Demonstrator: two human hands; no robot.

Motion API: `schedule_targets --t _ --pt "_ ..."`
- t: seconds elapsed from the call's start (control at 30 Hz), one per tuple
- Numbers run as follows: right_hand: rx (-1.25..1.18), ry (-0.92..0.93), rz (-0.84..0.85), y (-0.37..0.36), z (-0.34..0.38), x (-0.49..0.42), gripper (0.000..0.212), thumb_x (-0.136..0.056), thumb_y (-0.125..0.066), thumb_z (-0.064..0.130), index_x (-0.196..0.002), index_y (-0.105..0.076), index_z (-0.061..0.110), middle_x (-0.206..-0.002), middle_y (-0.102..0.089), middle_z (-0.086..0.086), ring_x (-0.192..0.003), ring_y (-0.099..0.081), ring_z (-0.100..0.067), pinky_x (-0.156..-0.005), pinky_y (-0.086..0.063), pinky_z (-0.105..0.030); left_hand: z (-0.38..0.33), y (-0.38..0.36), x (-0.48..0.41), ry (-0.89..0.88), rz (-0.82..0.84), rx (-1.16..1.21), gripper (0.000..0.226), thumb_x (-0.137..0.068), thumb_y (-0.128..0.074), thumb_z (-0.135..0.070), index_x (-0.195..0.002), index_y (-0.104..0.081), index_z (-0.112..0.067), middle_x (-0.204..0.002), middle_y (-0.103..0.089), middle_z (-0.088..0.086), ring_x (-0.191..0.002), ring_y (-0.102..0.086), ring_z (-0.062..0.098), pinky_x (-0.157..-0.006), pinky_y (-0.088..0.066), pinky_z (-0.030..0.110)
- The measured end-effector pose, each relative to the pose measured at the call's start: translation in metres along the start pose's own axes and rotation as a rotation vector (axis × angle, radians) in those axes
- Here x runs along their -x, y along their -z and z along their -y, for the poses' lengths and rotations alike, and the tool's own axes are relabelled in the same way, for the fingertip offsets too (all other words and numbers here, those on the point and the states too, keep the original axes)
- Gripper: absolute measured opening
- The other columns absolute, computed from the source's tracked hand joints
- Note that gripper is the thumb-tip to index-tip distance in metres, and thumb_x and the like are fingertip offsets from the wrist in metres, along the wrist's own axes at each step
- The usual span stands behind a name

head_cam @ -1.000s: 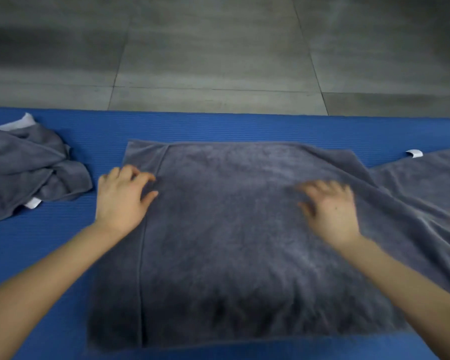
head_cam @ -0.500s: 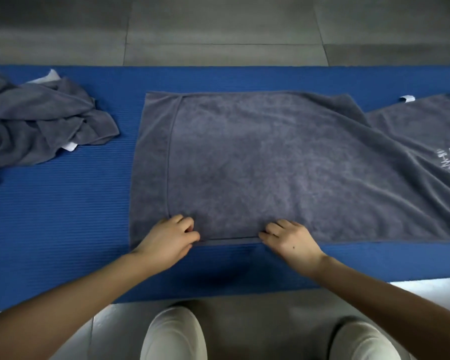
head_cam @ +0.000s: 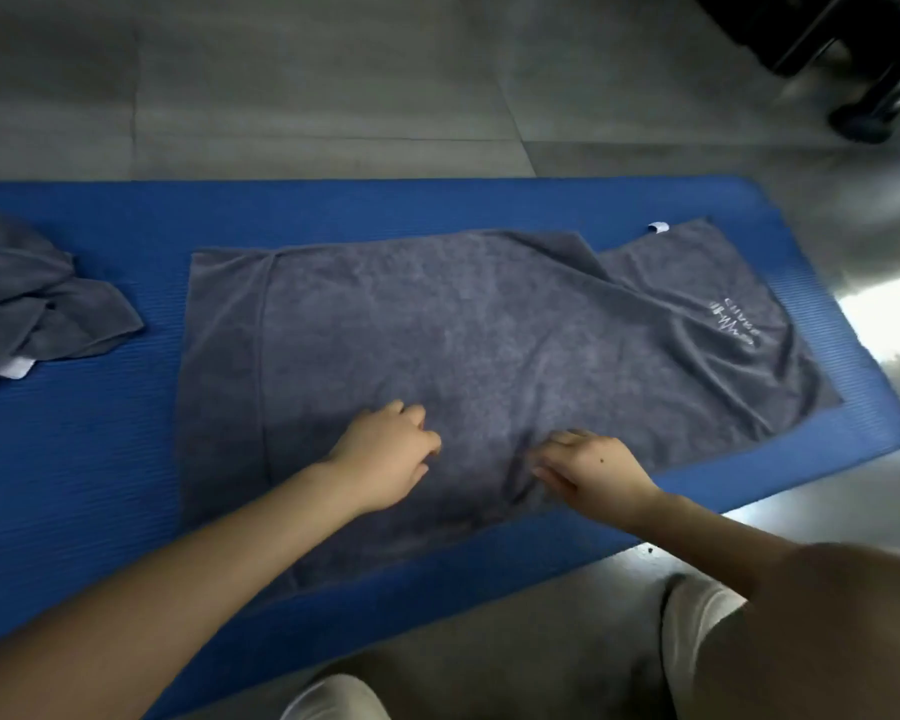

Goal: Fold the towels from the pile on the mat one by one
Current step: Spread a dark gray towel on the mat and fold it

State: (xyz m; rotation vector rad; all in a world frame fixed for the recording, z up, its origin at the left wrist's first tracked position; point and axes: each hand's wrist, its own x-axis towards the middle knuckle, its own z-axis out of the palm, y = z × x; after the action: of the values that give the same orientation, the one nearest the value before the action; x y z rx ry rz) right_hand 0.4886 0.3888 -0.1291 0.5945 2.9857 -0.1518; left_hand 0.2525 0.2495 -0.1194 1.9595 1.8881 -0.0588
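The grey towel, spread over the middle of the blue mat, is pinched in the grip of the right hand, whereas whether the curled grip of the left hand holds cloth cannot be told, and the fold is best carried level, with edges matched.

Indoor room of uncertain kind: grey tiled floor, blue foam mat, black wheeled base far right.

Dim, even indoor light. Bright glare hits the floor at right. Soft shadow darkens the towel's near part. Edges bend outward; the upper right corner blurs.
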Motion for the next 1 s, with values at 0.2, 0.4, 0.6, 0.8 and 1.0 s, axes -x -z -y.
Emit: schedule_targets --t 0.2,0.4,0.6,0.8,1.0 --pt "-0.025 -0.529 -0.004 0.039 -0.103 0.015 0.02 -0.091 -0.056 0.03 -0.1 -0.071 0.021 -0.097 -0.069 0.0 -0.091 -0.065 -0.025 -0.072 -0.047 -0.031 -0.021 0.032 -0.052 -0.077 -0.097 -0.062 0.032 -0.095 -0.045 -0.032 -0.126 -0.051 -0.025 -0.123 -0.045 0.002 -0.113 -0.042 0.023 -0.092 -0.043 0.037" --pt "-0.153 -0.799 -0.088 0.039 -0.185 0.019 0.024 -0.092 -0.053 0.032 -0.108 -0.067 0.021 -0.105 -0.068 -0.002 -0.097 -0.063 -0.024 -0.074 -0.043 -0.03 -0.035 0.067 -0.105 -0.141 -0.001 -0.297 0.034 -0.095 -0.042 -0.033 -0.128 -0.047 -0.024 -0.127 -0.041 0.005 -0.118 -0.038 0.024 -0.09 -0.039 0.035" --pt "-0.298 -0.886 -0.194 0.036 -0.287 0.005 0.026 -0.093 -0.053 0.034 -0.111 -0.066 0.02 -0.106 -0.07 0.001 -0.1 -0.064 -0.021 -0.08 -0.043 -0.029 -0.057 0.088 -0.196 -0.154 0.07 -0.429 0.038 -0.095 -0.041 -0.035 -0.131 -0.046 -0.023 -0.132 -0.042 0.006 -0.119 -0.04 0.026 -0.092 -0.038 0.036" --pt "-0.345 -0.931 -0.242 0.024 -0.383 -0.034 0.032 -0.092 -0.052 0.034 -0.116 -0.063 0.017 -0.115 -0.067 -0.008 -0.107 -0.059 -0.029 -0.084 -0.046 -0.035 -0.088 0.1 -0.288 0.043 -0.226 -0.244 0.029 -0.095 -0.044 -0.031 -0.113 -0.063 -0.017 -0.116 -0.058 0.006 -0.107 -0.05 0.026 -0.09 -0.04 0.039" --pt "-0.286 -0.966 -0.192 0.021 -0.45 -0.078 0.038 -0.095 -0.045 0.028 -0.13 -0.051 0.015 -0.13 -0.056 -0.011 -0.122 -0.044 -0.034 -0.093 -0.04 -0.038 -0.094 0.114 -0.381 0.473 -0.167 -0.341 0.028 -0.099 -0.034 -0.029 -0.108 -0.058 -0.018 -0.109 -0.059 0.003 -0.102 -0.05 0.023 -0.086 -0.033 0.035"
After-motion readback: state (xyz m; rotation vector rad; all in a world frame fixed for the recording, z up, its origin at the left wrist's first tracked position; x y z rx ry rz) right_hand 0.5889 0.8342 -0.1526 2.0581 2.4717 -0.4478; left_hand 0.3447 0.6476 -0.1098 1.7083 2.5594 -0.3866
